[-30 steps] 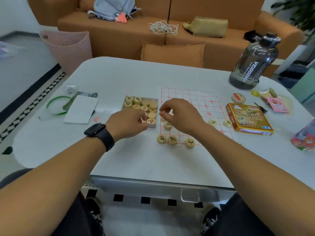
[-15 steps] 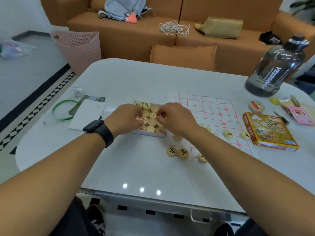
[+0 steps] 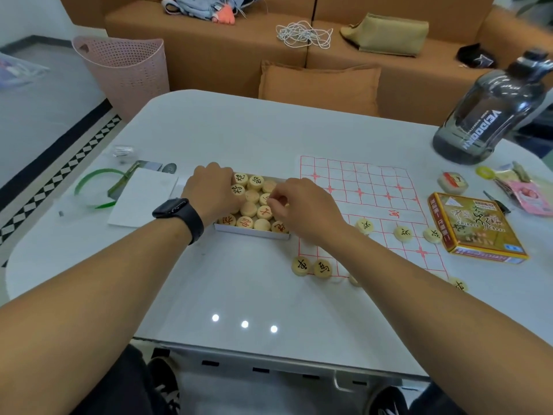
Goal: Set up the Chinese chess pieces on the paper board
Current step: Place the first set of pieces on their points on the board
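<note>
Right hand (image 3: 302, 205) now moved off paper board (image 3: 374, 187) into tray (image 3: 254, 232), pinching a piece; left hand (image 3: 214, 191) curled on tray pieces, grip unclear. Few pieces placed, most left.

The right hand (image 3: 302, 208) hides its fingertips' hold; the forearm covers one piece (image 3: 354, 280) (its character unreadable) on the board's near edge.

A large dark water bottle (image 3: 490, 109) stands at the white table's (image 3: 239, 130) far right; behind, an orange sofa (image 3: 239, 46) (white cord (image 3: 303, 34) coiled on it).
</note>
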Demonstrator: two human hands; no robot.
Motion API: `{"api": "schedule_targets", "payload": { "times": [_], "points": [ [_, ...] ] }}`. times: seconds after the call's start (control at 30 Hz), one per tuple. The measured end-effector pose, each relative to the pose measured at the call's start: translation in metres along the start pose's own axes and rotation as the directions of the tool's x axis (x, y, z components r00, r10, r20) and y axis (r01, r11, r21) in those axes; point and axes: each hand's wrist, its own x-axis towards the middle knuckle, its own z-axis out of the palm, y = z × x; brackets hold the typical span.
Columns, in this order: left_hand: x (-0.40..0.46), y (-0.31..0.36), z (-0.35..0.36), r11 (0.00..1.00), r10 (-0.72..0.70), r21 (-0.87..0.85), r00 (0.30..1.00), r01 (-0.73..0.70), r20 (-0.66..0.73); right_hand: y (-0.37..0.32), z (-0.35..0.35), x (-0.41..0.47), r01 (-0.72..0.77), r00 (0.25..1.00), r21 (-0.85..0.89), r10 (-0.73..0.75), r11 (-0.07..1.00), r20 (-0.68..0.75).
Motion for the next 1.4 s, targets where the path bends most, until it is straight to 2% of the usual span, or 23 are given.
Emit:
{"api": "schedule_targets", "payload": {
  "times": [0.07, 0.17, 0.3, 0.43, 0.6, 0.87, 1.03, 1.2, 1.4],
  "points": [
    [-0.002, 0.001, -0.001, 1.0, 0.003, 0.013, 1.0, -0.003, 0.001, 0.002, -0.002, -0.002, -0.021, 1.0, 0.017, 0.021, 1.0, 0.0],
    [-0.004, 0.006, -0.007, 1.0, 0.023, -0.012, 0.997, -0.024, -0.068, 0.003, -0.007, -0.008, -0.035, 0.999, 0.031, 0.035, 0.999, -0.004],
    [-0.018, 0.026, -0.012, 0.976, 0.054, -0.206, 0.994, -0.073, -0.096, 0.015, -0.018, -0.027, -0.057, 0.998, 0.024, 0.057, 0.998, 0.001],
    [-0.041, 0.05, -0.01, 0.962, 0.182, -0.179, 0.972, -0.207, -0.146, 0.031, -0.031, -0.051, -0.086, 0.996, -0.013, 0.086, 0.996, 0.037],
    [-0.067, 0.076, -0.002, 0.907, 0.224, -0.349, 0.972, -0.234, -0.069, 0.05, -0.053, -0.08, -0.118, 0.992, -0.069, 0.121, 0.991, 0.042],
    [-0.117, 0.141, 0.03, 0.848, 0.455, -0.259, 0.886, -0.462, -0.088, 0.095, -0.089, -0.132, -0.234, 0.971, -0.141, 0.239, 0.962, 0.02],
    [-0.117, 0.167, 0.059, 0.854, 0.463, -0.224, 0.882, -0.469, -0.081, 0.114, -0.092, -0.155, -0.278, 0.948, -0.225, 0.305, 0.934, 0.091],
    [-0.112, 0.182, 0.079, 0.872, 0.453, -0.194, 0.891, -0.449, -0.026, 0.125, -0.097, -0.167, -0.299, 0.947, -0.205, 0.316, 0.932, 0.056],
    [-0.114, 0.186, 0.089, 0.86, 0.476, -0.19, 0.879, -0.473, -0.034, 0.134, -0.099, -0.171, -0.313, 0.946, -0.176, 0.323, 0.933, 0.034]
  ]
}}
